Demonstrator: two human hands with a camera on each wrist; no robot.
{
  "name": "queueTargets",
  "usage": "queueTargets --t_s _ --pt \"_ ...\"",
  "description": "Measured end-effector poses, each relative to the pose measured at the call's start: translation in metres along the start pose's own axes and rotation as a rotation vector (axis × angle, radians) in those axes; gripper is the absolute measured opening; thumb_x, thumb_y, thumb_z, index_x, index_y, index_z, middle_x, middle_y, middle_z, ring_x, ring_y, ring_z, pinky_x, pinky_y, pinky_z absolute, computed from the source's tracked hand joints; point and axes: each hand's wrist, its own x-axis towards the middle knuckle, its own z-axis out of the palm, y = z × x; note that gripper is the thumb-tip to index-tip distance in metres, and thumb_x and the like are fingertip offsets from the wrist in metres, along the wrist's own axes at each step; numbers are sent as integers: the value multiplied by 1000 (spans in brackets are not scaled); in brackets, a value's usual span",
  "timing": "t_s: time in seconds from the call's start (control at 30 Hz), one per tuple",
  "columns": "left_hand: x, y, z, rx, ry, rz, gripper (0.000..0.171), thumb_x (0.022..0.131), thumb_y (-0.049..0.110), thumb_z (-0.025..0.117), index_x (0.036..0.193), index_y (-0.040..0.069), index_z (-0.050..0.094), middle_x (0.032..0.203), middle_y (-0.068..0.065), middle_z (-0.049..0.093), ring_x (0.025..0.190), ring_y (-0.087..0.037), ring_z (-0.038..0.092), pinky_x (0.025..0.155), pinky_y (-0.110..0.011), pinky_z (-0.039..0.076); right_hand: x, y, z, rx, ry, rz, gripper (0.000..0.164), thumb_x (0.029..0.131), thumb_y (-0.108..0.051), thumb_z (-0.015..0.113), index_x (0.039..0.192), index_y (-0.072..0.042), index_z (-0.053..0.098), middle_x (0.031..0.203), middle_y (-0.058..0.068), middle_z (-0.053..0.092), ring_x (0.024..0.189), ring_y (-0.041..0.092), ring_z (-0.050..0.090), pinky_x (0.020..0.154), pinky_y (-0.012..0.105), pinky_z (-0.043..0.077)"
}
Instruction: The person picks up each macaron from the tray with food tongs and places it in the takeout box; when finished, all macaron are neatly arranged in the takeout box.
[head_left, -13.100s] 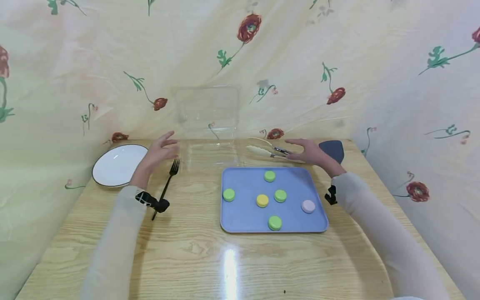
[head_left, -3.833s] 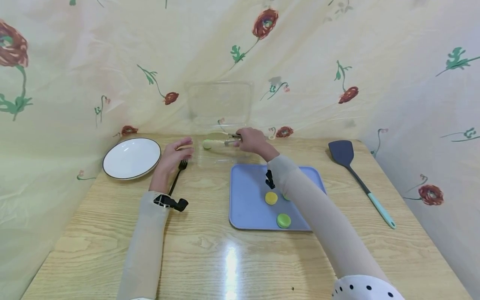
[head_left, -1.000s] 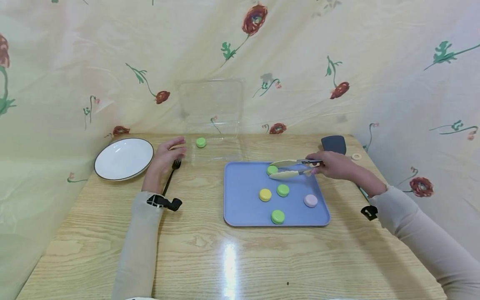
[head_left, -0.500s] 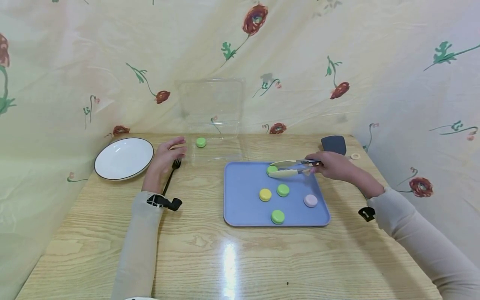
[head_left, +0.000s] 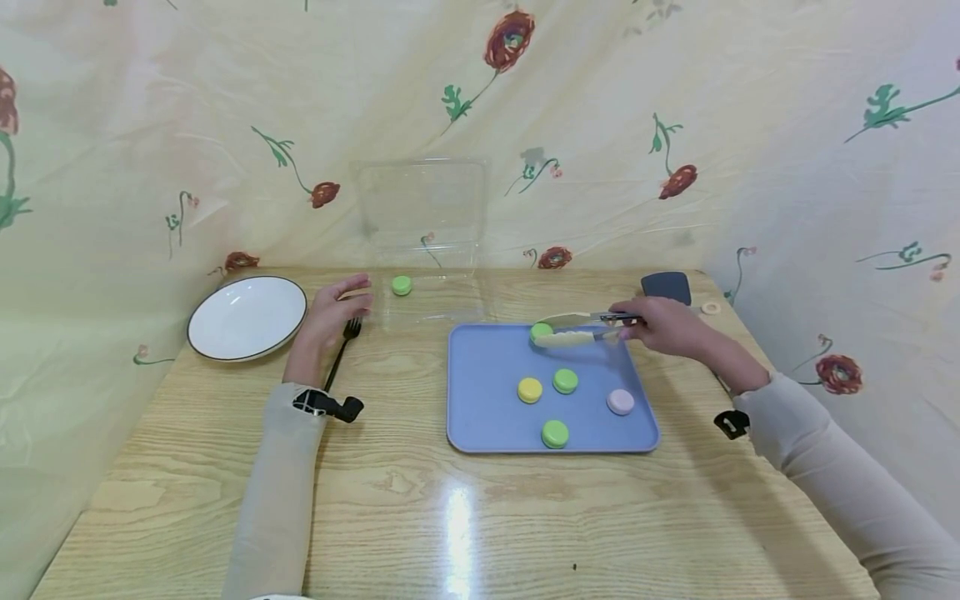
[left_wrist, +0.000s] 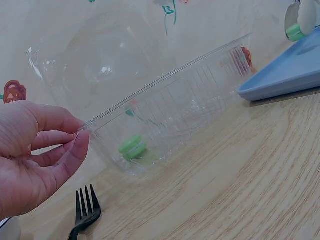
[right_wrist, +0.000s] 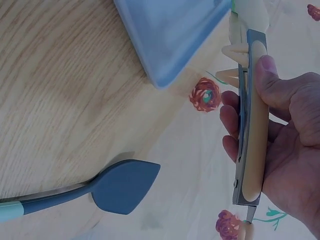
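Nearest you on the table (head_left: 375,517) is the blue tray (head_left: 487,417), with one green macaron (head_left: 555,434) by its near edge. A lilac macaron (head_left: 620,402) sits toward the tray's right edge; a yellow macaron (head_left: 529,390) and a second green macaron (head_left: 566,381) lie just beside each other near its middle. Left of the tray you have a black fork (head_left: 351,329), then a white plate (head_left: 247,318) by the table's left edge.

Your hands are well apart. Your right hand (head_left: 663,325) grips the tongs (right_wrist: 257,130), whose tips straddle a third green macaron (head_left: 540,332) at the tray's far edge — you cannot tell if it is lifted. Your left hand (head_left: 326,321) pinches a corner of the clear container (left_wrist: 175,115), which stands open near the table's far edge — a fourth green macaron (head_left: 402,286) lies in its left part. A spatula (head_left: 666,287) reaches the table's far right corner.
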Motion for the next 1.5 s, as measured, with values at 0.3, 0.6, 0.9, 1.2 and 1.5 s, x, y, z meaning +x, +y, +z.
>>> queueTargets --t_s 0.3,0.6,0.9,1.2,1.5 --pt "5 -5 -3 -7 8 0 58 102 2 56 156 -4 35 160 -23 36 116 -21 56 82 -16 57 6 -11 -10 14 7 8 42 94 -7 72 131 9 63 106 20 74 68 15 53 60 30 42" --pt "17 -23 -6 12 20 38 58 103 6 57 156 -1 36 160 -21 36 128 -29 51 83 -14 57 17 -20 -12 36 47 12 44 97 -11 70 136 7 60 115 23 72 81 23 65 69 40 52" --pt "16 -22 -6 -4 20 31 57 103 6 57 156 -1 36 160 -20 36 136 -34 47 82 -13 57 42 -38 -12 74 86 26 45 100 -14 67 140 3 58 120 22 70 76 22 62 67 39 49" --pt "18 -22 -9 -10 13 39 57 104 6 56 156 -2 35 160 -20 36 135 -33 47 82 -13 57 85 -61 -9 100 119 24 42 98 -15 69 137 -1 61 105 15 69 70 23 51 62 35 39" --pt "16 -19 -9 -10 9 16 58 103 6 58 156 -2 37 160 -21 37 120 -23 55 82 -15 57 124 -82 -3 82 133 18 41 98 -18 70 134 -1 63 108 17 71 82 28 58 72 42 49"
